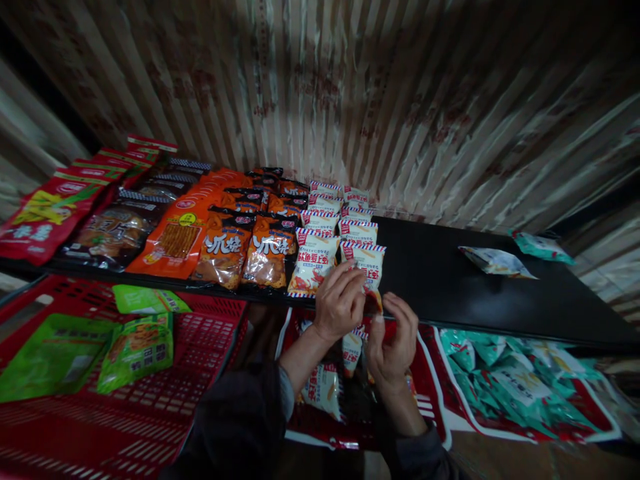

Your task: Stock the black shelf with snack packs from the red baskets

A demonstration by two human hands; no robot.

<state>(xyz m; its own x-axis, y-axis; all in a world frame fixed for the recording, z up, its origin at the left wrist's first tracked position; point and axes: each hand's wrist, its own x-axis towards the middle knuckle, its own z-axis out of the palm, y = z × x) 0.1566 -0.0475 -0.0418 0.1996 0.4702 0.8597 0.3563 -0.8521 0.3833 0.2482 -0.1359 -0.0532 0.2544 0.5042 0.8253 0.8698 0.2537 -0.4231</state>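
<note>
Two columns of small white snack bags with red lettering and striped edges stand on the black shelf (425,287). My left hand (340,305) is curled over the lower part of the front snack bag (364,257) in the right column, and hides some of it. Its fingers are bent against the bag. Just right of that bag's lower corner is my right hand (394,343), thumb and fingers apart. Below both hands, a red basket with a white rim (443,417) holds more such bags, one of them a white snack bag (325,390).
Orange bags (223,250), brown bags (113,230) and red bags (45,213) line the shelf to the left. A white packet (497,262) and a teal packet (543,247) lie at right. Below are a red basket (150,427) with green bags and a basket (613,427) of teal packets.
</note>
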